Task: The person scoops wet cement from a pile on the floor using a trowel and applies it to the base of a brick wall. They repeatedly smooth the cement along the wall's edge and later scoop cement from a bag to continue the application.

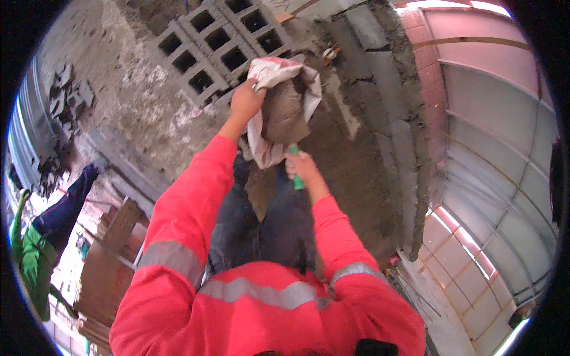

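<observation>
In front of my legs stands a white woven sack (312,83) with faint red print, its mouth wide open. Greyish-brown powdery material (284,107), like dry cement or mortar mix, shows inside it. My left hand (246,99) is closed on the sack's left rim. Closed around the green handle of a trowel (298,181), my right hand (304,166) is at the sack's near right side. The trowel's blade reaches toward the material in the sack mouth and is only partly distinguishable from it.
Hollow concrete blocks (217,40) are stacked just beyond the sack. A block wall (395,136) runs along the right, with translucent sheeting (490,113) past it. Wooden boards (107,267) stand lower left, near another person (38,255) in green and dark blue. Rubble (70,98) lies far left.
</observation>
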Demonstrator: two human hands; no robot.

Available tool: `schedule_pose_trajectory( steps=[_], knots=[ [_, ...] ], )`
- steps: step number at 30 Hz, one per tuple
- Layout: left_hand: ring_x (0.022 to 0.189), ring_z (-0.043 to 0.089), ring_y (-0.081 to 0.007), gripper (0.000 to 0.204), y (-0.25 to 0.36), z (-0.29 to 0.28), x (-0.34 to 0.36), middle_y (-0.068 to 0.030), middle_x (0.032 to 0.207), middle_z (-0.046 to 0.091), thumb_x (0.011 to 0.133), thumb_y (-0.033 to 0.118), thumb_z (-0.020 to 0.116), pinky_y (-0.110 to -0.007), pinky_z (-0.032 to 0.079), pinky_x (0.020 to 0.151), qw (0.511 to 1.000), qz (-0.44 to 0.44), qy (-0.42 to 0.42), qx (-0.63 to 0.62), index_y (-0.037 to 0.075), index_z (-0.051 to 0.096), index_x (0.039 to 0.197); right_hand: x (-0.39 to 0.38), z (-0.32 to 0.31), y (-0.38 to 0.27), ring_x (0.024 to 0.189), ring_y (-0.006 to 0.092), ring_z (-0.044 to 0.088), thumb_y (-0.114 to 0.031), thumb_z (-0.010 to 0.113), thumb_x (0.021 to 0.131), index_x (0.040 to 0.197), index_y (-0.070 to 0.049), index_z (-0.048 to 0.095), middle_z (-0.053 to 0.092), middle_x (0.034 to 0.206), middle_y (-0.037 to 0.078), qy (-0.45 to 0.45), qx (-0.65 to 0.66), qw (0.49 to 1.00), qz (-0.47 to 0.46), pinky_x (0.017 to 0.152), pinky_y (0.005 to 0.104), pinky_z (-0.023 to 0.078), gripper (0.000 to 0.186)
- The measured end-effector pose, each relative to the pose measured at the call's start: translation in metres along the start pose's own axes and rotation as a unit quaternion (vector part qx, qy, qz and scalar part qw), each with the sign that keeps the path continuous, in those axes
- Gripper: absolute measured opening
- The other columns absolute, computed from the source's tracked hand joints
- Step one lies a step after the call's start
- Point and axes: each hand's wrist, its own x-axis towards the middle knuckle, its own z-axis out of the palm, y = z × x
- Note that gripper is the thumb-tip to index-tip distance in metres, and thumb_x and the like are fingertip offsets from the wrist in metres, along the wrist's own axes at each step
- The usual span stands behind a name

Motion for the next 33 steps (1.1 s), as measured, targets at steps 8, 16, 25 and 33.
schedule_pose_trajectory(
  steps=[8,16,25,33],
  knots=[
    [0.097,0.062,-0.0342,0.058,0.028,-0.005,-0.009,-0.0195,0.103,0.064,0.077,0.042,0.068,-0.041,0.048,0.082,0.999,-0.011,-0.042,0.018,0.006,0.054,0.120,-0.078,-0.076,-0.057,0.045,0.0068,0.039,-0.019,0.054,0.090,0.077,-0.013,0.040,0.040,0.059,-0.004,-0.013,-0.047,0.999,0.015,0.040,0.0247,0.035,0.020],
    [0.115,0.047,-0.0400,0.050,-0.073,-0.072,-0.128,-0.0221,0.122,0.053,0.086,0.038,0.060,-0.046,0.035,0.099,0.956,-0.072,0.116,0.261,-0.001,0.055,0.117,-0.078,-0.228,-0.194,0.047,0.0076,0.041,-0.021,0.058,0.089,0.080,-0.014,0.043,0.042,0.060,-0.004,-0.059,-0.067,0.996,-0.017,0.040,0.0246,0.035,0.019],
    [0.117,0.042,-0.0432,0.047,-0.005,-0.033,-0.500,-0.0268,0.124,0.047,0.078,0.029,0.064,-0.048,0.034,0.100,0.816,-0.416,-0.002,0.402,-0.001,0.054,0.112,-0.024,-0.407,-0.422,0.050,0.0054,0.040,-0.027,0.060,0.087,0.085,-0.015,0.047,0.044,0.065,-0.006,-0.005,-0.278,0.960,-0.040,0.043,0.0229,0.034,0.018],
    [0.117,0.041,-0.0421,0.044,0.111,0.052,-0.483,-0.0266,0.130,0.043,0.076,0.023,0.064,-0.049,0.035,0.098,0.855,-0.339,-0.061,0.387,-0.002,0.055,0.111,0.060,-0.457,-0.547,0.046,0.0024,0.039,-0.027,0.059,0.087,0.081,-0.018,0.046,0.043,0.063,-0.008,-0.023,-0.257,0.965,-0.056,0.040,0.0208,0.032,0.017]
  ],
)
